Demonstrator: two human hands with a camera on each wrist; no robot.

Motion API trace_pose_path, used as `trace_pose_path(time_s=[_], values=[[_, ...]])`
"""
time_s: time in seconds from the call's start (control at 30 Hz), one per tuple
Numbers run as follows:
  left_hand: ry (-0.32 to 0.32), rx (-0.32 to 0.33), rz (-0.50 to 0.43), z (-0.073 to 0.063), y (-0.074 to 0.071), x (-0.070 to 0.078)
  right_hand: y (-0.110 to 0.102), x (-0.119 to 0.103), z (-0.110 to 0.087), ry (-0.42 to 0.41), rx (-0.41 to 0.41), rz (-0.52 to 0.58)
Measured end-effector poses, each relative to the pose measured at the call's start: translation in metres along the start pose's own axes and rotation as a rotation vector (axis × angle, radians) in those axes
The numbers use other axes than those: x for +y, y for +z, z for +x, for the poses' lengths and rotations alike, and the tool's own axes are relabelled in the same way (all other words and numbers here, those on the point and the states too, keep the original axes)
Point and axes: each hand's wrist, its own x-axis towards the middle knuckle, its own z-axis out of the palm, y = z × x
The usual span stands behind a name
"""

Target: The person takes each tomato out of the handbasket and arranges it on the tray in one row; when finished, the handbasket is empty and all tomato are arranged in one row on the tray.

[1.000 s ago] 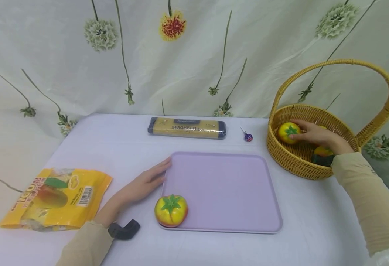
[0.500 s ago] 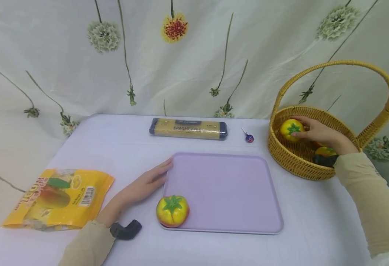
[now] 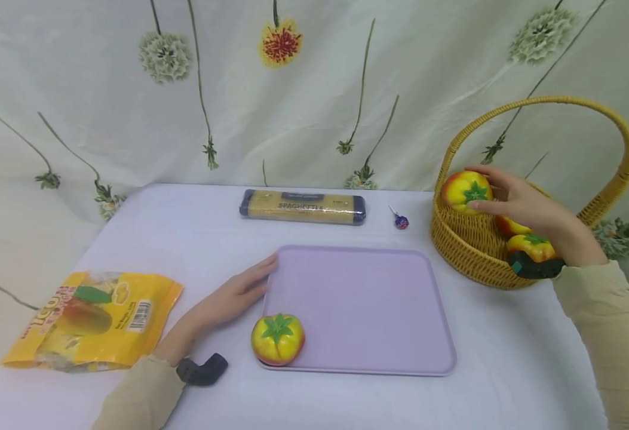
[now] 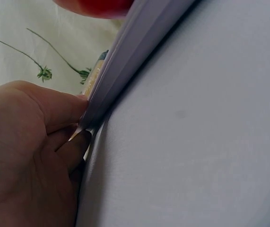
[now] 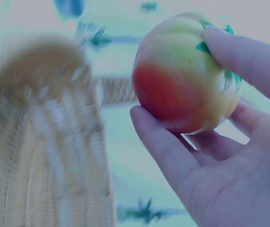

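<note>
My right hand [image 3: 529, 206] holds a yellow-and-red toy tomato [image 3: 460, 190] with a green star-shaped leaf, over the left part of the wicker basket [image 3: 462, 248]. In the right wrist view, the thumb lies by the leaf of this tomato [image 5: 179, 80] and the fingers are under and behind it. More such fruits [image 3: 529, 246] lie in the basket, partly hidden by the hand and wrist strap. My left hand [image 3: 233, 298] touches the left edge of the lilac tray [image 3: 362, 310], fingers extended. Another toy tomato [image 3: 278, 339] sits in the tray's near-left corner.
A spaghetti pack [image 3: 303, 206] lies behind the tray, with a lollipop [image 3: 401, 221] to its right. At the left is a yellow dried-mango bag [image 3: 94, 319]. The basket's tall handle [image 3: 561, 100] arches above the right forearm's side of the table. A flowered cloth hangs behind.
My right hand has lifted the toy tomato from inside the basket to about rim height, uncovering more of the other fruits. The left hand and tray stay in place.
</note>
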Motion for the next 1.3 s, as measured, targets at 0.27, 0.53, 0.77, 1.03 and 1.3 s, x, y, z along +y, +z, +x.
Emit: trace_pose_path(time_s=[0.27, 0.53, 0.77, 1.03, 1.3], values=[[0.000, -0.002, 0.001, 0.000, -0.001, -0.002, 0.043, -0.026, -0.008, -0.115, -0.035, 0.099], [0.000, -0.010, -0.004, 0.000, -0.002, -0.001, 0.116, -0.033, -0.002, -0.199, -0.246, 0.138], [-0.011, -0.009, -0.003, 0.000, -0.002, -0.001, 0.168, -0.039, -0.001, -0.256, -0.381, 0.147], [-0.009, 0.000, 0.006, 0.000, -0.002, -0.002, 0.201, -0.042, -0.006, -0.219, -0.477, 0.156], [-0.017, -0.009, -0.006, 0.001, -0.002, -0.001, 0.215, -0.043, -0.011, -0.239, -0.522, 0.110]])
